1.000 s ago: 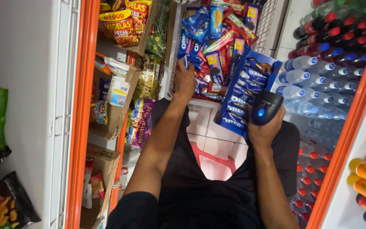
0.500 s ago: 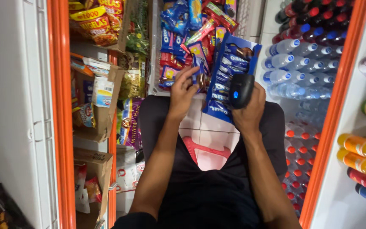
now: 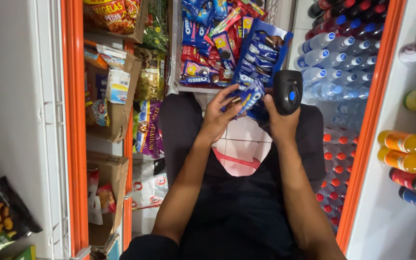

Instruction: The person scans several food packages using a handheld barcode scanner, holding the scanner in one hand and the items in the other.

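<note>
Left hand (image 3: 216, 120) now off basket pile, fingers clamped on blue biscuit packet (image 3: 247, 97) at basket's (image 3: 173, 72) near edge; right hand (image 3: 280, 120) gripping black scanner (image 3: 287, 91) just beside; packet likely light, crinkly, fragile; pinch ends.

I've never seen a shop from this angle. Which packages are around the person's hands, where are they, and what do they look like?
Blue biscuit packet: slim, in the left hand.
Blue display box: open, above the hands, holding similar packets.
Black scanner: rounded, blue light, in the right hand.
Water bottles: clear, blue caps, right.
</note>
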